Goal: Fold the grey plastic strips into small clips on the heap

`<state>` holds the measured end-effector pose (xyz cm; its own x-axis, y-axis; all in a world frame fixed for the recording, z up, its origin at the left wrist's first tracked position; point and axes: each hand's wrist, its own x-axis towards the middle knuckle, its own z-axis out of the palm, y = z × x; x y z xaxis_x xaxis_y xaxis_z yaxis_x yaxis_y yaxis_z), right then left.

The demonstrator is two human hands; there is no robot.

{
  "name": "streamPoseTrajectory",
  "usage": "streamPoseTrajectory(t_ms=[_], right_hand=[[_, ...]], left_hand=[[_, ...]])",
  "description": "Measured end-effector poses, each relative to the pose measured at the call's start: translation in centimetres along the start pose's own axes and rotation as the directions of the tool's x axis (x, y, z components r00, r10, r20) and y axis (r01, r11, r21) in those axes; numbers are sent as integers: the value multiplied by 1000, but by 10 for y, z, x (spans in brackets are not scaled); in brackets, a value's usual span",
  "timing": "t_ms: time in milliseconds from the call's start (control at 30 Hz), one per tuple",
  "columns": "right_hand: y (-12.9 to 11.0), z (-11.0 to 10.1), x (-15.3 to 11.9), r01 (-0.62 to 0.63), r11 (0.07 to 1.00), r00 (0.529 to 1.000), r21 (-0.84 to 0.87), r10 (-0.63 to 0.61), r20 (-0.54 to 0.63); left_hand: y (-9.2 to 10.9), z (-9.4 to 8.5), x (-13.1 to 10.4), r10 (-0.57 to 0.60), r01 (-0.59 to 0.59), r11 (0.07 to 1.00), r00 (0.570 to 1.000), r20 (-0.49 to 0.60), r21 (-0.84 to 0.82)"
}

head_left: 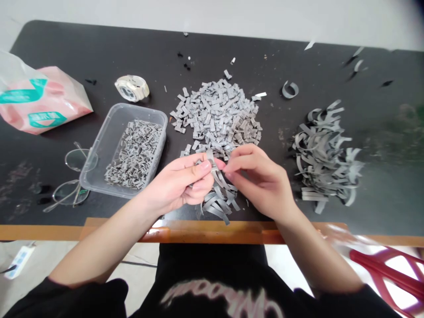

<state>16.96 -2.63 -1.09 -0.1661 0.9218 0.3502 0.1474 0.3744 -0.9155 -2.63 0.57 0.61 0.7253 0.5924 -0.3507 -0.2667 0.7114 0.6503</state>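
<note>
My left hand [185, 181] pinches a small grey strip [210, 156] between thumb and forefinger, above the table. My right hand [256, 176] is close beside it, thumb and fingertips pressed together at the strip's right side; what lies between them is too small to make out. Below both hands lies a small heap of flat grey strips [218, 201]. Just beyond them spreads a large pile of short folded grey pieces [215, 110]. To the left, a clear plastic box [99, 145] holds many tiny grey clip-like parts [135, 152].
A looser heap of curled grey strips [326, 159] lies at right, with one curled strip [290, 89] behind it. At left are a white watch [132, 88], eyeglasses [71, 194] and a pink tissue pack [49, 99]. The wooden table edge [212, 230] runs in front of me.
</note>
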Motion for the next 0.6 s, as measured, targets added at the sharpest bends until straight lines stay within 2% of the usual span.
streamPoseTrajectory(t_ms=[67, 133, 300, 400, 500, 600], right_hand=[[-1, 0, 0, 129, 986, 991, -107, -124, 58], [-2, 1, 1, 173, 975, 984, -142, -165, 66], [-1, 1, 2, 120, 992, 990, -48, -117, 74], [-1, 3, 2, 59, 998, 996, 11, -60, 62], [0, 6, -1, 13, 1000, 1000, -12, -13, -10], [1, 9, -5, 47, 997, 998, -67, -49, -35]], left_hand=[[-1, 0, 0, 3, -4, 1000, 1000, -9, -28], [-3, 1, 1, 9, -9, 999, 1000, -9, -35], [-9, 3, 2, 50, -54, 997, 997, -65, -57], [-8, 4, 1, 52, -54, 997, 998, -42, -49], [-6, 5, 1, 42, -42, 999, 999, 9, -26], [-5, 5, 0, 54, -54, 998, 999, -4, -8]])
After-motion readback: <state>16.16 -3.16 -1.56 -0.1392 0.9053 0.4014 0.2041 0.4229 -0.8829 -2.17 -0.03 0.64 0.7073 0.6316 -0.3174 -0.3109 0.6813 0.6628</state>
